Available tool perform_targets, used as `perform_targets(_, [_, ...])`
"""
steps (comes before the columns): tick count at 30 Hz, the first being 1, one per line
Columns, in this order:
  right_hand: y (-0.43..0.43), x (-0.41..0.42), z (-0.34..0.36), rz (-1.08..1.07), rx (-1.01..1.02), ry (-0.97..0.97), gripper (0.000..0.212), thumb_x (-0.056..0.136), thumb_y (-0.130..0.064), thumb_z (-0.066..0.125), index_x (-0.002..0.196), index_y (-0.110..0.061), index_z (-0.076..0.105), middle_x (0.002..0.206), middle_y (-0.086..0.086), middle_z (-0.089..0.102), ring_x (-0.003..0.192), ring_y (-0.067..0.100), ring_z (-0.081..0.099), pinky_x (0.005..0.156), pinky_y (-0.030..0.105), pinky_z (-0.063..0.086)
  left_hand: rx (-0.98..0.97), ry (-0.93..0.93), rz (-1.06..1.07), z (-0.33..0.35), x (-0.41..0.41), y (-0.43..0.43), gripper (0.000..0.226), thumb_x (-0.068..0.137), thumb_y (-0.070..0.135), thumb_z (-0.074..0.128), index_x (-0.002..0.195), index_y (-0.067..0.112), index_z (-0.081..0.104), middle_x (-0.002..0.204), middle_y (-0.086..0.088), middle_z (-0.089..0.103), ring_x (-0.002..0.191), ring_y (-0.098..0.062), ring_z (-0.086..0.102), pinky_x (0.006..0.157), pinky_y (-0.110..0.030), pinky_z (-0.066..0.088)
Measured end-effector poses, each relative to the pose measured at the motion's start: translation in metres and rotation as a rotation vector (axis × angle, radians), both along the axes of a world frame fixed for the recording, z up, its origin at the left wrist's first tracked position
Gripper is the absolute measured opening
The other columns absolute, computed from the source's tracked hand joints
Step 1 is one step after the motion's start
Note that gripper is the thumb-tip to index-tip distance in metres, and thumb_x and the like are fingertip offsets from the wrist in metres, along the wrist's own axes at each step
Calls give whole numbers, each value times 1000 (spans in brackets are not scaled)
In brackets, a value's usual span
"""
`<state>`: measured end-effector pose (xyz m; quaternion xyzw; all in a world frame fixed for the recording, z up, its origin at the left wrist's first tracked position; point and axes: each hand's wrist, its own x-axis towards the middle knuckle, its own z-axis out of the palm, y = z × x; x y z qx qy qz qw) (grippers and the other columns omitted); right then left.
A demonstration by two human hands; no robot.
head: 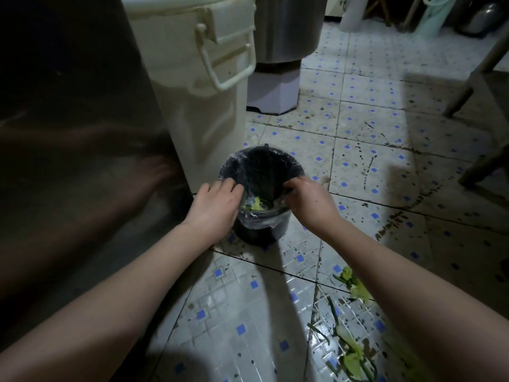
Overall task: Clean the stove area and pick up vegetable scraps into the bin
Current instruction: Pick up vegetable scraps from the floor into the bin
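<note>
- The pale tiled floor (358, 128), patterned with small blue squares, is spattered with dark specks and streaks (thickest towards the right).
- A dark, glossy metal panel (68, 133) fills the left side and dimly mirrors an arm.
- Next to it stands a tall cream plastic bucket with a hinged handle (198, 78); behind that is a steel drum (286, 28) on a pale lilac base (272, 92).
- Slanting wooden legs (473, 78) cross the right edge, and the objects in the far corner are too dim to name.
- A small round black bin (261, 232) stands on the floor just in front of the cream bucket, fitted with a clear plastic liner (256, 221) folded over its rim.
- A few leafy green-yellow pieces (256, 204) lie inside the bin, low against its near wall.
- Loose green and yellow vegetable scraps (355, 288) lie on the floor at lower right, well apart from the bin, with more stalks and leaves nearer the bottom edge.
- The left hand (214, 205) rests on the bin's left rim, its fingers (227, 186) lightly bent over the liner; I cannot tell whether they grip it, since the thumb is hidden.
- The right hand (305, 199) is at the right rim, its fingers (292, 186) clenched inward and grasping the bin's edge together with the liner.
</note>
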<state>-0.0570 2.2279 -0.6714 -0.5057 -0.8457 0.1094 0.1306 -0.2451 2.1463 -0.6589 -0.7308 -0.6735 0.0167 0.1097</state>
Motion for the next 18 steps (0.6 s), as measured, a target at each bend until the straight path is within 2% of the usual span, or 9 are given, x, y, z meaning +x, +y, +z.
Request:
perform_targets(6, [-4, 56, -5, -83, -20, -50, 34, 93, -16, 50, 126, -17, 56, 123, 8, 59, 106, 32, 59, 84, 41, 50, -6, -10, -76, 2, 41, 17, 28, 92, 23, 47, 119, 15, 46, 119, -7, 50, 104, -29, 53, 82, -38, 38])
perform_targets(13, [-20, 132, -12, -241, -48, -86, 35, 90, -13, 51, 125, -19, 56, 125, 5, 59, 108, 27, 58, 82, 36, 48, -21, -33, -209, -9, 102, 33, 31, 92, 24, 46, 121, 14, 44, 122, -7, 50, 106, -28, 51, 82, -37, 37])
perform_targets(18, [-35, 172, -18, -330, -117, -117, 36, 91, -11, 48, 126, -18, 55, 123, 5, 59, 108, 26, 57, 84, 38, 50, -92, -132, -310, -24, 139, 42, 30, 92, 18, 46, 121, 14, 47, 123, -8, 50, 110, -29, 49, 86, -39, 38])
